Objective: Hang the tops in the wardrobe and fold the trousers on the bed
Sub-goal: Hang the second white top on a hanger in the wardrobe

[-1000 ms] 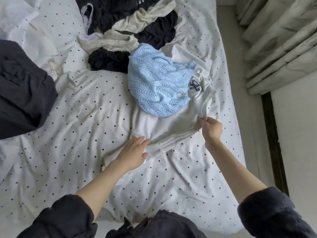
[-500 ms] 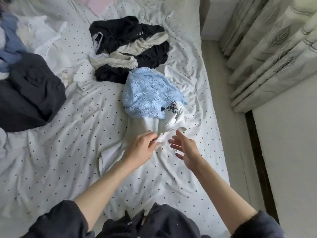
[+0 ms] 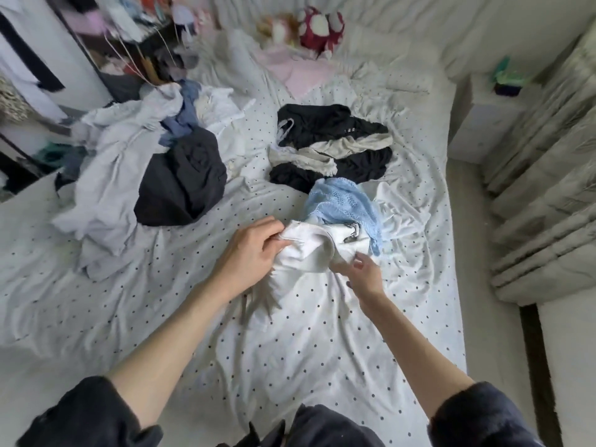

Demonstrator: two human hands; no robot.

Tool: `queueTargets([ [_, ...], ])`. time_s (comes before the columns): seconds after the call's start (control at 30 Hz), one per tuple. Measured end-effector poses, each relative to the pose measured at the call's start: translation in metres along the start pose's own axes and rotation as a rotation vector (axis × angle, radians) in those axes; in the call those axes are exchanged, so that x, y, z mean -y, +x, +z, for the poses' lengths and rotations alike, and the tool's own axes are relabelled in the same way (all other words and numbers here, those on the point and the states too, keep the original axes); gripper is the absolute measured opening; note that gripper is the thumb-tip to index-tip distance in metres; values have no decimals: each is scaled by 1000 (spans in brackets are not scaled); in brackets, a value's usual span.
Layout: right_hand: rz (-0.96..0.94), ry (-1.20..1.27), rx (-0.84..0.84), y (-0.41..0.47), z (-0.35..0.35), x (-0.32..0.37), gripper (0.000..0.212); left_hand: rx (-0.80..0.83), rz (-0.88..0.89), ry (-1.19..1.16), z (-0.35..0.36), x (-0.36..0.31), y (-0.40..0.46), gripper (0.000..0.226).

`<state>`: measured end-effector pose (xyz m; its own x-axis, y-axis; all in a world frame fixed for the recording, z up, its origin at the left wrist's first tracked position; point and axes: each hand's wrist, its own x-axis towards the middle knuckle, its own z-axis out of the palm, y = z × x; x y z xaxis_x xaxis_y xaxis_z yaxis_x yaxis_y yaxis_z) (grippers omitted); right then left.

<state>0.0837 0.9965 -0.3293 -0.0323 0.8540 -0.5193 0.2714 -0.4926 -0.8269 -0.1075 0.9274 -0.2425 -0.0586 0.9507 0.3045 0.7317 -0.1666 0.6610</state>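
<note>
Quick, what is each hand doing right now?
Left hand: fingers curled round the white top, holding it.
Right hand: fingers pinching the same white top at its other side.

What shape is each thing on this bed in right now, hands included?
white top: bunched, lifted, held by both hands
left hand: grips white top
right hand: pinches white top
blue knit top: crumpled, partly under white top
dark garment: heaped
bed: sheet wrinkled
</note>
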Motion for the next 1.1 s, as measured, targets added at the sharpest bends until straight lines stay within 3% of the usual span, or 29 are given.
queueTargets([
  [0.1,-201,-186,-272,-12,-11,27,12,-91,-6,29,-29,-2,-7,37],
  [0.17,-298,-203,-371,-15,-20,59,23,-179,1,47,-50,-6,-5,35],
  [0.3,-562,-222,-426,-50,-19,155,32,-376,-32,109,-111,-33,-7,28],
  [0.43,-750,-85,-438,-107,-5,243,38,-555,-83,157,-173,-60,-7,20],
  [0.67,-936,173,-217,-200,30,322,31,-825,-63,224,-268,-106,-32,15],
  [1.0,-1085,14,163,-280,126,317,6,-1058,-240,200,-338,-89,-164,10],
  [1.1,-1188,-62,268,-308,169,310,9,-1194,-327,246,-359,-86,-215,9],
])
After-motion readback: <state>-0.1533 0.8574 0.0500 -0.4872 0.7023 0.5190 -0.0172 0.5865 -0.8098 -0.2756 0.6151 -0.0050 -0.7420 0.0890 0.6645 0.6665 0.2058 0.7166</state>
